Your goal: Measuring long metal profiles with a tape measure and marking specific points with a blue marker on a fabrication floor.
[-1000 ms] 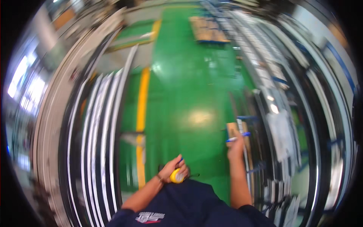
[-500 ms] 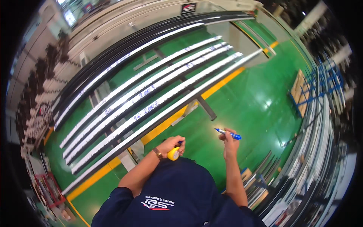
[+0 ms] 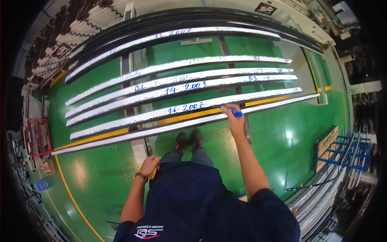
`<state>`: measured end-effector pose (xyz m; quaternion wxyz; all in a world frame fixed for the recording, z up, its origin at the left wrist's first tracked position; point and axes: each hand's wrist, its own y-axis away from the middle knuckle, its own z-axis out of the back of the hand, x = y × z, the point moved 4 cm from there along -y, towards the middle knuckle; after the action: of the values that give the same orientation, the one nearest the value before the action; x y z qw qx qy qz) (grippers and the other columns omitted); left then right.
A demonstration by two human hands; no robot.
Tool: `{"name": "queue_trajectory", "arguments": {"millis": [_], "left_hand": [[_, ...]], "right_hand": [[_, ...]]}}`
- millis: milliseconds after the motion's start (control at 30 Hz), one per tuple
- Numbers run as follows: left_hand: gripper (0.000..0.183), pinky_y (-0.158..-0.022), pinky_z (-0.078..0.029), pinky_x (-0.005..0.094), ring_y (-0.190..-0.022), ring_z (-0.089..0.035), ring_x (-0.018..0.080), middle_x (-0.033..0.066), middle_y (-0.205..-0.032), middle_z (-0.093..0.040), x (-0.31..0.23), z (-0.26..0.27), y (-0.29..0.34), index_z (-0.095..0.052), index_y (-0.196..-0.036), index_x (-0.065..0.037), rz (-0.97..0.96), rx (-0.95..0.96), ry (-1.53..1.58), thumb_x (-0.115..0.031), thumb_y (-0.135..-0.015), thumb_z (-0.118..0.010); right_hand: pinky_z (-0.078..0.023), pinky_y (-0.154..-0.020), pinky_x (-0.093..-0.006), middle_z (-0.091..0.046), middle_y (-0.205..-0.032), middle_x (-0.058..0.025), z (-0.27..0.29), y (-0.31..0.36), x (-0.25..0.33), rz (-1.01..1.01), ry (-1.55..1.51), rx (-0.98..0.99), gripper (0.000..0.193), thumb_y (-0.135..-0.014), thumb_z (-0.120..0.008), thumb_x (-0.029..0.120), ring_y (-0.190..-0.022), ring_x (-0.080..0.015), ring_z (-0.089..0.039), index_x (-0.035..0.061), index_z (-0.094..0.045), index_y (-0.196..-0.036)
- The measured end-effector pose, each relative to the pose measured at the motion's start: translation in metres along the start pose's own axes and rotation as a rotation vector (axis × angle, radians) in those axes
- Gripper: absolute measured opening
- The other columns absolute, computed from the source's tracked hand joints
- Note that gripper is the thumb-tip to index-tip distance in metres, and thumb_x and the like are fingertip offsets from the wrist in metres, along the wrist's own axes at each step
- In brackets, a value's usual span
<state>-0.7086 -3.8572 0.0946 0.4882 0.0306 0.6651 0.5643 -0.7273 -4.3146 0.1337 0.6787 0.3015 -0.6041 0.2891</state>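
My right hand [image 3: 235,117] grips a blue marker [image 3: 238,114], its tip pointing left over the nearest long profiles. Just beyond it lies a white-faced profile [image 3: 153,117] with blue handwriting; whether the tip touches anything I cannot tell. A narrower white-topped profile [image 3: 181,124] runs below the hand. Down by my left hip, my left hand [image 3: 150,164] is closed around a yellow tape measure [image 3: 152,174], mostly hidden by fingers and clothing. Further away, more white-faced profiles [image 3: 225,74] lie side by side, several with blue marks.
Dark profiles [image 3: 169,20] are stacked along the far side. Grey support bars [image 3: 139,155] cross beneath the profiles, above a green floor [image 3: 278,149] with yellow lines. A blue rack [image 3: 354,155] stands at the right, a red cart [image 3: 39,137] at the left.
My view has turned toward the profiles. The right hand with the marker has come over the nearest profiles, while the left hand has dropped to my side with the tape measure.
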Motion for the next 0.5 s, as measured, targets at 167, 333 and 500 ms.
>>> {"name": "queue_trajectory", "arguments": {"millis": [167, 333, 500], "left_hand": [[0.035, -0.058, -0.046, 0.0347, -0.057, -0.059, 0.0194, 0.0086, -0.064, -0.062, 0.089, -0.006, 0.033, -0.063, -0.075, 0.001, 0.106, -0.347, 0.010, -0.031, -0.090, -0.060], [0.038, -0.059, -0.045, 0.0344, -0.061, -0.059, 0.0177, 0.0082, -0.070, -0.064, 0.179, -0.038, 0.054, -0.065, -0.076, -0.001, 0.383, -0.407, 0.231, -0.035, -0.092, -0.057], [0.052, -0.073, -0.051, 0.0380, -0.077, -0.067, 0.0229, 0.0132, -0.088, -0.074, 0.239, -0.059, 0.068, -0.072, -0.100, 0.007, 0.441, -0.455, -0.072, -0.043, -0.095, -0.057]], "right_hand": [[-0.049, -0.071, -0.0271, -0.068, -0.085, -0.0051, -0.029, -0.048, -0.039, -0.034, 0.173, 0.119, 0.023, -0.087, -0.074, 0.017, -0.077, -0.0107, -0.059, -0.0001, -0.070, -0.102], [-0.050, -0.071, -0.0282, -0.068, -0.083, -0.0065, -0.033, -0.060, -0.067, -0.061, 0.275, 0.118, 0.025, -0.087, -0.076, 0.020, -0.076, -0.0111, -0.060, 0.0003, -0.071, -0.102], [-0.050, -0.070, -0.0305, -0.070, -0.084, -0.0100, -0.028, -0.064, -0.074, -0.017, 0.297, 0.122, 0.024, -0.087, -0.075, 0.020, -0.074, -0.0160, -0.063, 0.0009, -0.071, -0.101]]}}
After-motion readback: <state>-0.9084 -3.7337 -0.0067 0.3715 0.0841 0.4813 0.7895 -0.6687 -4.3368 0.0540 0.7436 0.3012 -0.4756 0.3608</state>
